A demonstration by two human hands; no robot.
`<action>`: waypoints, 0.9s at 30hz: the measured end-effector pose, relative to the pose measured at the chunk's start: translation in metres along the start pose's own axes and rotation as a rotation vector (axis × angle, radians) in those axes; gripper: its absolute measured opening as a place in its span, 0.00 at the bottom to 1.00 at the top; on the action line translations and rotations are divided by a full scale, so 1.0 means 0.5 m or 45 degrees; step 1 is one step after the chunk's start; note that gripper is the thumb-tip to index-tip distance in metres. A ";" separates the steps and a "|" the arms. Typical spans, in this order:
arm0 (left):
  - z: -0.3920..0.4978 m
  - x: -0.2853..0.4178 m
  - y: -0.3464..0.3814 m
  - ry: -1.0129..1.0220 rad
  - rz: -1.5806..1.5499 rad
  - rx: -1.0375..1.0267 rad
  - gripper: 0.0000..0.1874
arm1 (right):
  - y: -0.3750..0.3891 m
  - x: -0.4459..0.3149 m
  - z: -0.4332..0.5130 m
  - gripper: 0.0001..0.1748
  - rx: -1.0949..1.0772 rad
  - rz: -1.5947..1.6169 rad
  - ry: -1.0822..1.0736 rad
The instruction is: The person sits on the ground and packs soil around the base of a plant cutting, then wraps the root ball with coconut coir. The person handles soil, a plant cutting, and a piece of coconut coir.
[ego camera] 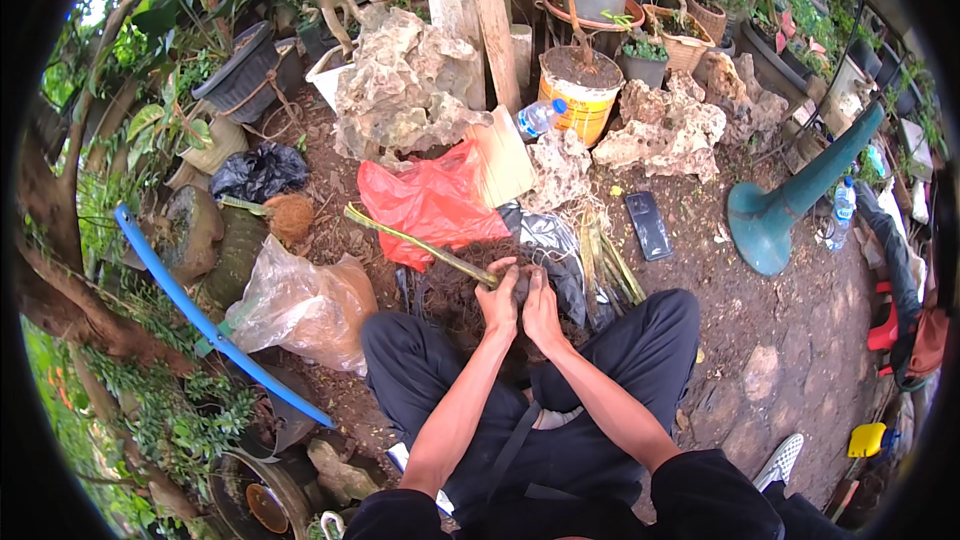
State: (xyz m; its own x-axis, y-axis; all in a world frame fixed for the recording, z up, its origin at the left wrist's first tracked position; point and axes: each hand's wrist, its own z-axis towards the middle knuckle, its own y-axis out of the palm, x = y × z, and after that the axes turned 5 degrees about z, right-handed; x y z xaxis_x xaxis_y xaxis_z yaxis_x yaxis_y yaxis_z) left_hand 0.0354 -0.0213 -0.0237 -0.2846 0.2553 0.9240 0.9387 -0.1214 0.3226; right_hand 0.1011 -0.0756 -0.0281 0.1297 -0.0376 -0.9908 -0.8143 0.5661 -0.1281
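My left hand point(499, 296) and my right hand point(541, 304) meet above my lap, both closed around a dark clump of soil or roots at the lower end of a long green plant stem point(427, 247). The stem slants up to the left over a red plastic bag point(420, 202). Dark fibrous soil point(454, 307) lies below my hands between my legs. Just right of it, several cut stems with pale roots point(600, 255) rest on black plastic point(559, 232).
A clear bag of brown material point(315, 307) and a blue curved strip point(217, 337) lie left. Rocks point(409, 82) and a yellow-white planted bucket point(581, 101) stand ahead. A phone point(649, 225) and a green flared object point(787, 202) are right. A checkered shoe point(781, 461) shows lower right.
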 end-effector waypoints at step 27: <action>0.007 0.023 -0.020 0.122 0.249 -0.235 0.35 | -0.001 -0.030 0.015 0.36 0.024 0.087 -0.283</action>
State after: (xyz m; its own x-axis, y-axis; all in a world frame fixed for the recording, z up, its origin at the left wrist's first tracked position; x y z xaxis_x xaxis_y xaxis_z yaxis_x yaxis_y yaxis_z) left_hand 0.0232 -0.0140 -0.0169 -0.1272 0.1191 0.9847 0.9287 -0.3342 0.1604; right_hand 0.1036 -0.0689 -0.0127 0.1979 0.1828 -0.9630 -0.8150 0.5765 -0.0580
